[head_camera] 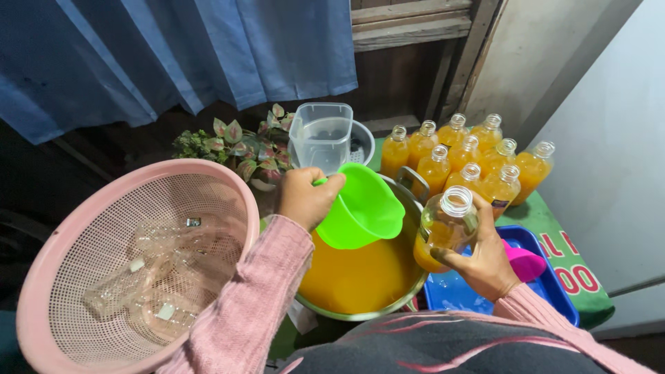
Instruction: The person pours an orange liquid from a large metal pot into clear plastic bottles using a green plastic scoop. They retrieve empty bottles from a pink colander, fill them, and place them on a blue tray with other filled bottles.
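Filling step, judged mid-way. Left hand (305, 197) grips green jug (364, 208) over pot of orange liquid (360, 277); right hand (485, 260) clasps part-filled bottle (443, 228) beside it, uncapped. Next move likely needs jug spout aligned above narrow bottle mouth.

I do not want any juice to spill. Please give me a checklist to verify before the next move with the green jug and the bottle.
1. Left hand grips green jug by its handle: ok.
2. Right hand holds glass bottle firmly: ok.
3. Bottle mouth uncapped: ok.
4. Bottle upright: not ok, it tilts toward the jug.
5. Bottle over the pot of orange juice to catch drips: not ok, it is at the pot's edge, partly over the blue tray.
6. Juice in the jug: cannot tell.
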